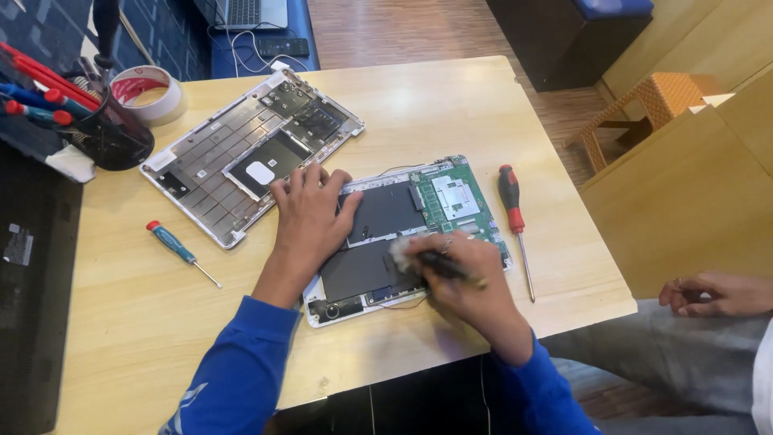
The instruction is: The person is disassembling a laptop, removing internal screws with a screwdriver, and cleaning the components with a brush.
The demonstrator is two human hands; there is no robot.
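An opened laptop base (451, 201) with a green circuit board and dark battery panels lies on the wooden table (419, 105). My left hand (310, 213) rests flat on its left edge, fingers spread. My right hand (459, 274) grips a dark-handled brush (439, 262), whose pale bristles touch the dark panel near the front. Both arms wear blue sleeves.
A detached laptop cover (241, 153) lies at the back left. A red-handled screwdriver (514, 217) lies right of the base, a small blue one (173, 246) to the left. A tape roll (153, 93) and a black tool cup (109, 133) stand far left. Another person's hand (713, 292) rests at the right.
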